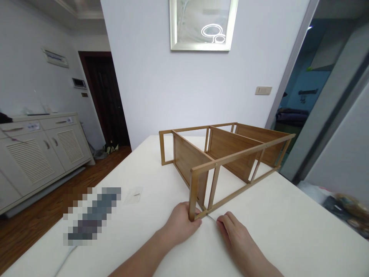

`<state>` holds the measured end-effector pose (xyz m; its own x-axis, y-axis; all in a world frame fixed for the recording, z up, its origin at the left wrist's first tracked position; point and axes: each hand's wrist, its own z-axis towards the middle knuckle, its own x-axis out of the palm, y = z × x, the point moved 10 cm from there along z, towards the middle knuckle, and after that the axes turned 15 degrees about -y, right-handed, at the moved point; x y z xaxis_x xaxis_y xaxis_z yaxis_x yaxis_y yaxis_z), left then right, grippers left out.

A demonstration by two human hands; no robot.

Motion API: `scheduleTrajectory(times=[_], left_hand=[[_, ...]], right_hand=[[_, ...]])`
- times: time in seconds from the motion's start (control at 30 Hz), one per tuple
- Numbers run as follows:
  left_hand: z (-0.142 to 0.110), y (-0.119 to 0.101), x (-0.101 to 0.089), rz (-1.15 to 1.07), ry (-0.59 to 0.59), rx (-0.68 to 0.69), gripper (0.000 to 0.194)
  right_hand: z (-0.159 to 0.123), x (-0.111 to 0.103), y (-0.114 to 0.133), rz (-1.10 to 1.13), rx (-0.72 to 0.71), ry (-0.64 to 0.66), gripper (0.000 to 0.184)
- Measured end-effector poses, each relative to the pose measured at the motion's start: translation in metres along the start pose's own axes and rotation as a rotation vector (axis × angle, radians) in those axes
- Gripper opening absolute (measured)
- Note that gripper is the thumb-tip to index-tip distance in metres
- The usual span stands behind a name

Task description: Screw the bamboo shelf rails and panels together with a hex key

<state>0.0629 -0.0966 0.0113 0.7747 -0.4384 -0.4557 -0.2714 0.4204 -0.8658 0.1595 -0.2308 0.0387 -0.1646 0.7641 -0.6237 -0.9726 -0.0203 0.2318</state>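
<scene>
A wooden shelf rack (pixel 233 156) lies on its side on the white table (pixel 161 254), its shelf boards standing on edge between two slatted side frames. My left hand (pixel 182 224) is closed around the rack's near lower corner, with some fingers hidden behind the post. Just to the right, my right hand (pixel 234 231) pinches a thin metal hex key (pixel 211 218). The key's far end meets the lower rail of the rack near the first crossbar; whether it sits inside a screw head is too small to tell. A screw (pixel 216 164) shows in the upper rail.
A small clear plastic bag (pixel 134 195) with a tiny part lies left of the rack. Farther left is a pixelated dark object (pixel 93 215) with a white cable (pixel 65 258). A white cabinet (pixel 43 144) stands beyond the table, and a wall rises behind the rack.
</scene>
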Motion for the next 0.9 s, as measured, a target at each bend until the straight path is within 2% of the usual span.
scheduleTrajectory(times=[0.33,0.53,0.9], left_hand=[[-0.0006,-0.0024,-0.0007,0.009,0.002,0.008,0.017],[-0.0012,-0.0051,-0.0011,0.010,0.014,0.007,0.017],[-0.0021,-0.0020,0.0000,-0.019,0.012,-0.005,0.021]], right_hand=[[0.0020,-0.0030,0.0038,0.040,-0.021,-0.013,0.025],[0.0062,-0.0090,0.0026,0.110,0.044,-0.017,0.022],[0.0020,-0.0019,-0.0037,0.231,0.126,0.085,0.020]])
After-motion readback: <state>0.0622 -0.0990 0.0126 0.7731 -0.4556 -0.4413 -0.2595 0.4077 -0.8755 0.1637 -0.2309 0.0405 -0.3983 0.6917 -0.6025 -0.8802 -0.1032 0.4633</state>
